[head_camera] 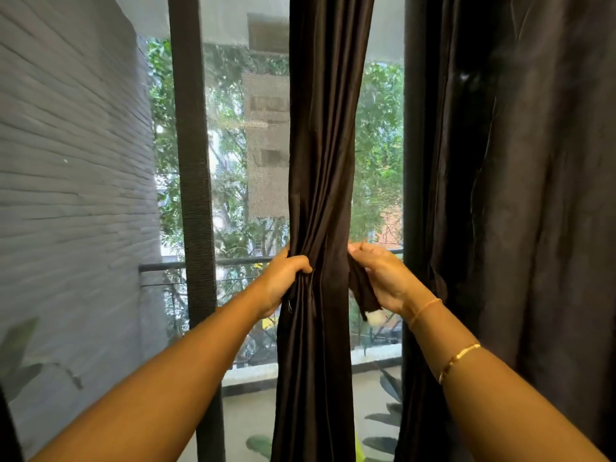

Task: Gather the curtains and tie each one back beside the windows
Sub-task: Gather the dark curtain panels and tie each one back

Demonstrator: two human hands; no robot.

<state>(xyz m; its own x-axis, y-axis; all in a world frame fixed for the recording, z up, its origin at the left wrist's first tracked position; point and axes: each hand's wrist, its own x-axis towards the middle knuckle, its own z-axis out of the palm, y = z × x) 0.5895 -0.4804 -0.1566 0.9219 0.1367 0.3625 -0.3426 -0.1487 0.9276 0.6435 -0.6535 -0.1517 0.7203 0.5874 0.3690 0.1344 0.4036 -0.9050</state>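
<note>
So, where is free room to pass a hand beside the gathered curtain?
Wider gap: between the dark frame post and the gathered curtain, above the left hand. Narrower gap: between that curtain and the hanging curtain; crowded low down by the right hand and tie strip.

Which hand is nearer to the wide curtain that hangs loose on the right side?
Right. The right hand, holding the tie strap, is just left of the wide curtain. The left hand grips the gathered curtain, farther left.
</note>
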